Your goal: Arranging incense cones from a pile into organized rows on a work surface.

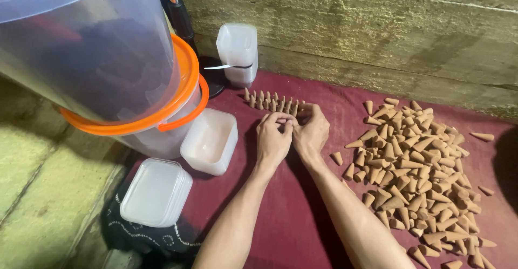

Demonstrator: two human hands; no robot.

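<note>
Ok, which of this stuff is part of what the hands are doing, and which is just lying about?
In use:
left hand
right hand
row of standing cones
pile of loose cones

Lying about:
open square tub
stack of lids
stack of tubs
orange-rimmed buckets

Both forearms reach forward, left hand (273, 140) and right hand (310, 133) touching, fingers curled.

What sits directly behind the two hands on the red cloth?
Rows of upright brown cones stand just behind the left hand and right hand. The fingers cover the nearest cones, so whether any is held is hidden.
</note>
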